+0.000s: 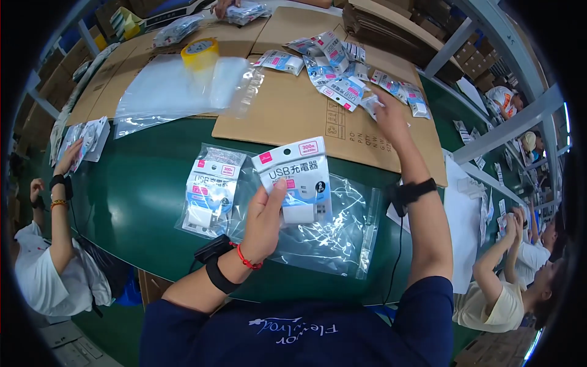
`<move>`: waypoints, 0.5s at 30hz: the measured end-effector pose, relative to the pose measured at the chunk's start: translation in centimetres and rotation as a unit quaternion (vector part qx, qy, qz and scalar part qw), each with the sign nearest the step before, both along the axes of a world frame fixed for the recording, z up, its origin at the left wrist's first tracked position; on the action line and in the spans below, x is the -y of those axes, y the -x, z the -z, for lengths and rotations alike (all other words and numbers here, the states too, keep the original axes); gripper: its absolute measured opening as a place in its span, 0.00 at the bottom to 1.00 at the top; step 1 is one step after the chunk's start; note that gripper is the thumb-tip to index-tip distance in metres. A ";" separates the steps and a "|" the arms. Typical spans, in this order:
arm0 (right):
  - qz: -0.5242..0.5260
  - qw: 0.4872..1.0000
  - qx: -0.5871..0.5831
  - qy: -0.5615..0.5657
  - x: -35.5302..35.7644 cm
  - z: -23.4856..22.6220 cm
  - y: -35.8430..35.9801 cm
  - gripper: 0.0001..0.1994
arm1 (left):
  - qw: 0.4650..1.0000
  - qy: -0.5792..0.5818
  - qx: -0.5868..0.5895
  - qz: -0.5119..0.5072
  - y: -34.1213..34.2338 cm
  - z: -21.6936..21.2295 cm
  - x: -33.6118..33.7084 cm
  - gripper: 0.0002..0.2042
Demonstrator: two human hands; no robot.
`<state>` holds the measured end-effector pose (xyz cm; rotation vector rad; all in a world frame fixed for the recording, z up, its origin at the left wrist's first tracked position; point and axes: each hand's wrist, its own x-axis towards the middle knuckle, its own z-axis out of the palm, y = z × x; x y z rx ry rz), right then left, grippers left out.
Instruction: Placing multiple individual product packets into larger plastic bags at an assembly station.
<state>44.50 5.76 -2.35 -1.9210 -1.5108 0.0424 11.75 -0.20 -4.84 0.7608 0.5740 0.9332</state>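
Observation:
My left hand (266, 217) grips a charger packet (299, 168), white and light blue with a pink label, thumb across its front and the white charger showing through at the bottom. Beneath it lies a large clear plastic bag (342, 244) on the green tabletop. Another charger packet (211, 189) sits in the bag's left part. Stretched out to the far right, my right hand (391, 116) has its fingers closed on a small white packet (369, 105) at the edge of a pile of charger packets (333, 58); the fingertips are partly hidden.
The pile rests on a flat brown cardboard sheet (275, 125). Further left, a yellow tape roll (200, 54) sits on a stack of clear bags (159, 92). A co-worker's hand (68, 156) touches packets at the left edge. Metal frame posts (510, 122) and co-workers are at right.

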 end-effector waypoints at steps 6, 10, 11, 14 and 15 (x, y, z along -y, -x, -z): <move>0.061 0.994 -0.058 0.069 -0.7 2.5 -3.5 0.31 | 1.000 -0.012 -0.011 0.025 0.7 0.3 -0.1 0.16; 0.101 0.976 0.078 0.179 -1.0 2.0 -2.9 0.39 | 0.999 -0.018 -0.015 0.022 0.7 0.1 -0.3 0.17; 0.108 0.973 0.046 0.198 -0.7 1.5 -2.3 0.41 | 1.000 -0.016 -0.019 0.019 0.8 0.2 -0.3 0.17; 0.128 0.963 -0.015 0.235 0.5 0.9 -1.8 0.45 | 1.000 -0.022 -0.017 0.012 0.6 0.4 -0.4 0.17; 0.111 0.971 -0.039 0.208 0.9 1.3 -2.2 0.45 | 1.000 -0.022 -0.017 0.014 0.5 0.5 -0.4 0.17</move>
